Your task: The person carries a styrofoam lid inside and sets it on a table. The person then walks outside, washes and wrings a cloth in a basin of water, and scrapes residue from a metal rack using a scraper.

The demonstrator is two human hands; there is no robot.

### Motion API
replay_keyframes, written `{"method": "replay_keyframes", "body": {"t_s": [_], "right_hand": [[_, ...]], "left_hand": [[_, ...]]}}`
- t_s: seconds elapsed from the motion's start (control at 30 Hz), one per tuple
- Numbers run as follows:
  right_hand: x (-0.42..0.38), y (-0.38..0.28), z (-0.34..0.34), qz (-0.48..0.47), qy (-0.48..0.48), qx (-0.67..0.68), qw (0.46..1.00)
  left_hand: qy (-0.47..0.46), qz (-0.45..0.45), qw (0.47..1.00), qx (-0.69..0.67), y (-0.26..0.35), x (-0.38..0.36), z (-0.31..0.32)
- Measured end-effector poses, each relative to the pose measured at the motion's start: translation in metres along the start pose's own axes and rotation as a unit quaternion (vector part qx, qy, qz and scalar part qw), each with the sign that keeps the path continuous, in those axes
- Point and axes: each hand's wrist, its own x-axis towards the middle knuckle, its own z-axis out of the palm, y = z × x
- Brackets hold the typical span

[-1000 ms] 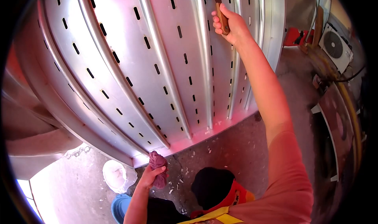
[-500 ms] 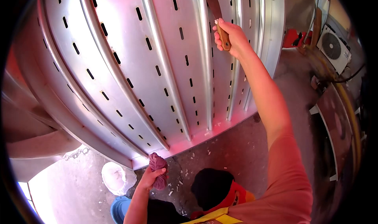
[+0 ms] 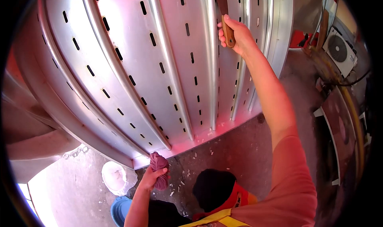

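Observation:
My right hand (image 3: 238, 36) is wrapped round the wooden handle of a putty knife (image 3: 222, 3). Its broad metal blade points up and lies close against a large slotted metal panel (image 3: 181, 47), between two of the raised ribs. Lower down, my left hand (image 3: 150, 176) grips a bunched purple rag (image 3: 160, 169), its thumb across the front. The rag is near the panel's bottom edge, where a rib ends. Dark slots run in rows between the ribs.
White scraps litter the concrete floor (image 3: 223, 155). At lower left stand a white bucket (image 3: 131, 175) and a blue basin (image 3: 118, 211). A person in a black cap (image 3: 214, 189) is low below me. An air-conditioner unit (image 3: 340, 51) stands at right.
My right hand and the putty knife have shifted slightly right and up in view, as has the panel's upper part. A small white bit by my right thumb no longer shows. Both grips are unchanged.

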Motion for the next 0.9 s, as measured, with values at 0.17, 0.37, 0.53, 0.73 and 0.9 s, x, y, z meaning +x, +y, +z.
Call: {"method": "replay_keyframes", "body": {"t_s": [0.17,0.37,0.53,0.73,0.9], "right_hand": [[-0.079,0.103,-0.033,0.097,0.037,-0.030,0.994],[-0.221,0.298,-0.108,0.281,0.080,-0.049,0.955],[-0.232,0.295,-0.101,0.239,0.146,-0.035,0.959],[-0.150,0.237,-0.069,0.172,0.059,-0.033,0.983],[-0.127,0.223,-0.065,0.103,0.017,0.033,0.994]], "left_hand": [[0.005,0.011,1.000,0.003,0.001,-0.005,0.001],[0.016,0.002,1.000,-0.001,0.005,-0.014,0.005],[0.013,-0.009,1.000,0.009,-0.001,-0.012,0.005],[0.018,-0.017,1.000,0.013,-0.005,-0.005,0.012],[0.019,-0.042,0.999,0.013,-0.006,-0.004,0.013]]}}
